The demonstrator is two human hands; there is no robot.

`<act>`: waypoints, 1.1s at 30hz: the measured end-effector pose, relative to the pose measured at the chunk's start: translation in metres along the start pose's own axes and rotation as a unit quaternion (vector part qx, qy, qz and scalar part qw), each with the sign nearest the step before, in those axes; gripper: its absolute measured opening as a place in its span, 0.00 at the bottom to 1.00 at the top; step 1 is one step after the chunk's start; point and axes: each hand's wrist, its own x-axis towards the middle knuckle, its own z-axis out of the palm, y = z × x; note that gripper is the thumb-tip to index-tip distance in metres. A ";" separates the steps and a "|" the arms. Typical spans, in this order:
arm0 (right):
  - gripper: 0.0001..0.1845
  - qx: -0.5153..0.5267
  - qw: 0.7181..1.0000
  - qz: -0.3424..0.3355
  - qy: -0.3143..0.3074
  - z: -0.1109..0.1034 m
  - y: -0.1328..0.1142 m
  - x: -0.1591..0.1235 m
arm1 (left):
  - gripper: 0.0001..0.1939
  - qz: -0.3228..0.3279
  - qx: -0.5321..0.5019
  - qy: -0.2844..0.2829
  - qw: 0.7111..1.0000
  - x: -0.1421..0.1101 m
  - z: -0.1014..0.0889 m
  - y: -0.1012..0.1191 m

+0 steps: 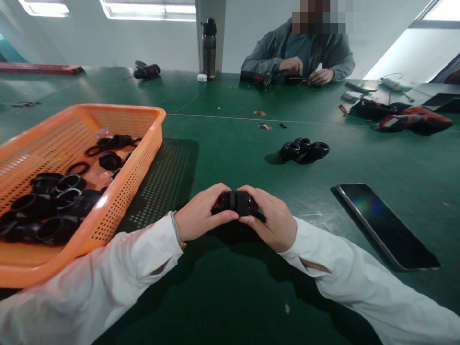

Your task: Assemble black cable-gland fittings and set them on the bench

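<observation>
A black ribbed pipe fitting (237, 203) is held level between my two hands, just over the green table (230, 306). My left hand (201, 215) grips its left end, thumb in front and fingers behind. Around the right end my right hand (273, 218) is closed in the same manner. Both palms hide parts of the fitting's ends. Several similar black fittings (304, 149) stand grouped beyond my right hand. To the left, an orange perforated basket (143, 177) holds more black fittings (53, 206) and black rings (77, 168).
A smartphone (384, 225) lies to the right of my right arm. Across the table, a person (300, 52) in a grey jacket handles small items near a power tool (257, 79). A dark bottle (209, 50) stands at the back. Red and black bags (413, 119) lie far right.
</observation>
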 end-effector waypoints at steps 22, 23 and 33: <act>0.18 -0.020 0.999 -0.008 0.024 0.001 0.002 0.001 | 0.25 -0.012 -0.060 0.015 0.998 0.004 0.001 -0.003; 0.19 -0.023 0.999 -0.011 0.026 0.001 0.003 0.001 | 0.25 -0.014 -0.063 0.013 0.998 0.004 0.000 -0.003; 0.19 -0.025 0.999 -0.030 0.003 0.000 0.004 0.002 | 0.23 -0.010 -0.032 -0.008 0.999 0.002 -0.001 -0.004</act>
